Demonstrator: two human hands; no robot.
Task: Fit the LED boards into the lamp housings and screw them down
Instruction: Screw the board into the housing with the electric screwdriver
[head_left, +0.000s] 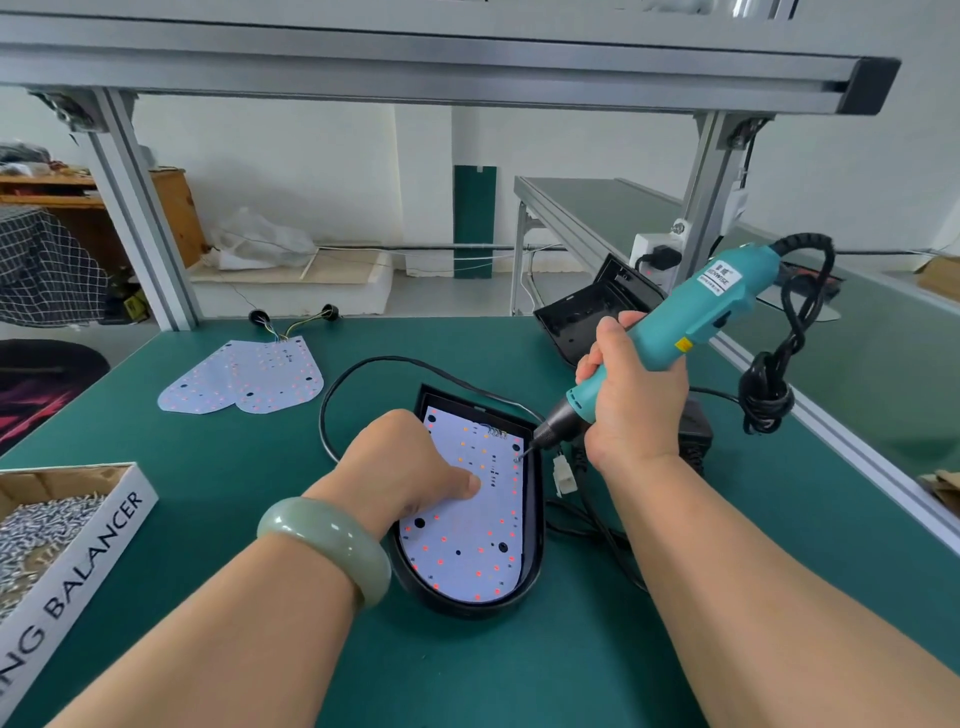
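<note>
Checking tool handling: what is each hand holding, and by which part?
The right hand grips the teal screwdriver around its lower body, above the black chuck. The left hand holds nothing; its thumb presses the LED board.

Site log: I read this as a small assembly workshop. Green-matted tabletop under aluminium-profile frame; carton of loose screws; corded electric screwdriver; spare LED boards; second bench behind.
</note>
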